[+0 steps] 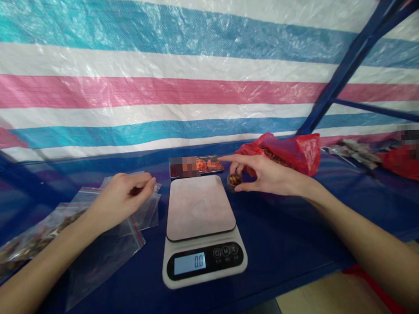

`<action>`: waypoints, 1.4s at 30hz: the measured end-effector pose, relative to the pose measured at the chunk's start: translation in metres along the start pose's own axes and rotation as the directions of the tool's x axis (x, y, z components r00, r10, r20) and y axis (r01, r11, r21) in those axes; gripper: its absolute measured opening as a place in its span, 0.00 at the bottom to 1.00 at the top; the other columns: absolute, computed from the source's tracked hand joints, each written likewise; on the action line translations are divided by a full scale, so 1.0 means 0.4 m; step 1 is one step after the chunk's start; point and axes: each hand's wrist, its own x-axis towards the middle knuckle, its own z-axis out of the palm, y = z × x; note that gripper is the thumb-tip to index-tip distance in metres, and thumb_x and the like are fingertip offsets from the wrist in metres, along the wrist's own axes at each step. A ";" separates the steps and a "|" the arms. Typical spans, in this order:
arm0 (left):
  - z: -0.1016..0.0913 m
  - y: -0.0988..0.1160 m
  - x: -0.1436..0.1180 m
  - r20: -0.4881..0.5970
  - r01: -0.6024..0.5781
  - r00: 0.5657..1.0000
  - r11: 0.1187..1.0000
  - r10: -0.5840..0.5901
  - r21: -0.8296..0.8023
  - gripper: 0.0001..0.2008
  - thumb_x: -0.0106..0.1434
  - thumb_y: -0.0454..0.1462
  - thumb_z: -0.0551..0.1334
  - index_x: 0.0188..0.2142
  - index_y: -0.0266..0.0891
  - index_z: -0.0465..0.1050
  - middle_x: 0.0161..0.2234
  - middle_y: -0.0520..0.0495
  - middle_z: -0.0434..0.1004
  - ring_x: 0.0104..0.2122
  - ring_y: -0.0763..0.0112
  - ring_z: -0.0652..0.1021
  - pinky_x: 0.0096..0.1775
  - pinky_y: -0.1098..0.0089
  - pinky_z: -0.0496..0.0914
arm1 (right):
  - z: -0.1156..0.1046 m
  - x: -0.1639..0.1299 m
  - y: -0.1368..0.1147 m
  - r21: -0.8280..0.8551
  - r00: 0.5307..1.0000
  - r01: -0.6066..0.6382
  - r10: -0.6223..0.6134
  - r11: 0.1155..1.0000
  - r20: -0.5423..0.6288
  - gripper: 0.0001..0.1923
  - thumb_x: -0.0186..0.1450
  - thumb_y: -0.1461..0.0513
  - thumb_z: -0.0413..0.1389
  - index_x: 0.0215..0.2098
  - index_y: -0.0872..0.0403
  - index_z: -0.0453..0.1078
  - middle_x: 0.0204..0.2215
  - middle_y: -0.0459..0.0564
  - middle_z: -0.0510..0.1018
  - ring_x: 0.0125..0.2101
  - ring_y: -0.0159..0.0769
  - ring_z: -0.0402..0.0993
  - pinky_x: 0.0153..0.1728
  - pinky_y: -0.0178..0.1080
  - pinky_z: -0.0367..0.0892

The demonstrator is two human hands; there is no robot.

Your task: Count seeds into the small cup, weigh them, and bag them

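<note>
Right hand [266,175] fingers gripping small cup [233,180], left hand [122,195] fingers pinched, contents unclear, over zip bags [105,254]

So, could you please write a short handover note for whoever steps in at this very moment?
Left hand: loosely closed over the clear zip bags left of the scale; whether it pinches anything cannot be told.
Right hand: thumb and fingers on a small cup of brown pieces, just right of the scale, index finger stretched out toward the phone.
Scale: platform bare, display reads 0.0.
Red bag with more brown pieces lies behind the right hand.
Done: some filled bags lie at far left.
Left: nothing is on the scale yet; empty bags remain.
</note>
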 end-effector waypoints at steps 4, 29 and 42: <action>0.001 -0.001 -0.001 0.000 0.017 1.000 1.000 -0.017 0.006 0.24 0.74 0.47 0.52 0.22 0.40 0.59 0.20 0.56 0.55 0.20 0.76 0.61 0.26 0.71 0.53 | -0.010 0.002 -0.011 -0.004 0.998 0.013 -0.013 1.000 -0.065 0.39 0.66 0.55 0.68 0.73 0.48 0.63 0.44 0.49 0.82 0.43 0.42 0.80 0.48 0.46 0.76; 0.004 0.011 0.000 -0.003 0.011 1.000 1.000 -0.010 0.019 0.22 0.73 0.45 0.51 0.22 0.40 0.57 0.20 0.56 0.53 0.21 0.77 0.59 0.27 0.68 0.51 | -0.017 0.072 -0.134 -0.092 0.980 0.123 -0.135 0.988 -0.143 0.34 0.68 0.53 0.66 0.70 0.45 0.67 0.53 0.51 0.83 0.49 0.45 0.81 0.50 0.46 0.76; 0.000 0.026 0.002 -0.164 0.060 0.984 0.996 -0.071 -0.070 0.21 0.71 0.45 0.53 0.23 0.44 0.49 0.21 0.58 0.47 0.21 0.76 0.56 0.26 0.69 0.52 | -0.064 -0.005 0.101 -0.159 0.439 -0.078 -0.109 0.984 -0.892 0.13 0.67 0.65 0.54 0.36 0.51 0.82 0.25 0.45 0.78 0.21 0.34 0.67 0.26 0.39 0.62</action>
